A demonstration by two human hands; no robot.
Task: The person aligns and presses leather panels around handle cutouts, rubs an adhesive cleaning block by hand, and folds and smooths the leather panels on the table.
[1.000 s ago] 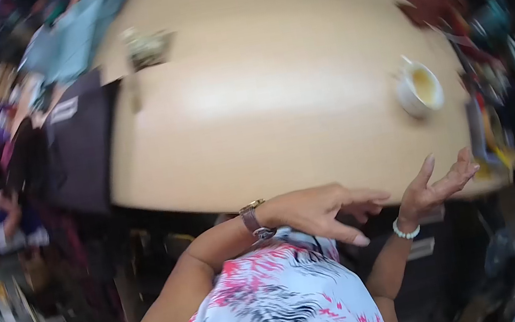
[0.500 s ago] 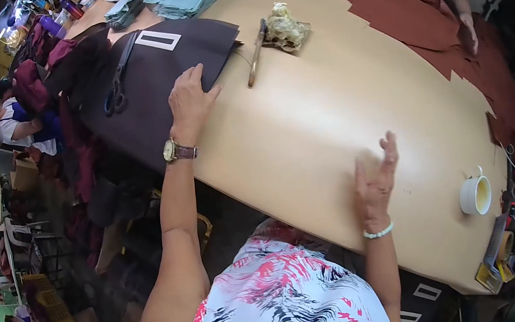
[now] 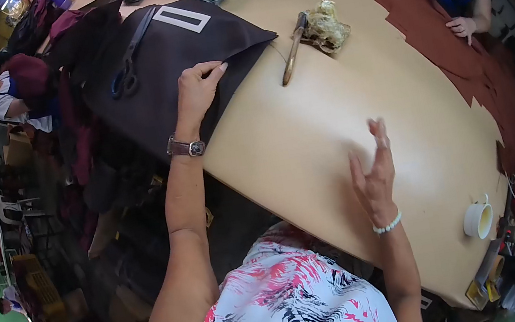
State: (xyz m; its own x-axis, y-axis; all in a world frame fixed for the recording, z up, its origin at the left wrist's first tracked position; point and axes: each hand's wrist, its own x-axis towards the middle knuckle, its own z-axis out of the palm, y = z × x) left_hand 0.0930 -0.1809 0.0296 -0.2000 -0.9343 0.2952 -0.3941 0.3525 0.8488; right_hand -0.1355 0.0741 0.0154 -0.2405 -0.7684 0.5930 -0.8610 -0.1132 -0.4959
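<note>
The dark cloth (image 3: 212, 45) lies over the left end of the table (image 3: 280, 130), reaching past the near edge, with its pointed corner turned in toward the middle of the top. The left hand (image 3: 198, 93) has thumb and forefinger narrowed together on the cloth's edge, a little short of that corner, and the edge there looks slightly raised from what lies beneath. The right hand (image 3: 374, 176) is wide, fingers apart and holding nothing, over the bare top near the table's near edge; whether it brushes the surface I cannot tell. Handling of the cloth seems to be at an early point: one stretch of edge is gripped, while most of the sheet lies flat, and the right hand is not yet on it. A pair of scissors (image 3: 132, 59) rests on the cloth beside a white rectangle (image 3: 204, 22), with no hand on it, and whether any cutting is finished cannot be told. A brown-handled tool (image 3: 294, 54) and a crumpled plastic wad (image 3: 325, 27) lie together beyond the cloth's corner, toward the table's far edge, both untouched. A cup (image 3: 478, 221) stands well apart, near the table's right end. Along the far edge, a co-worker's hand (image 3: 462, 27) rests on red-brown cloth (image 3: 431, 25), separate from the dark sheet.
</note>
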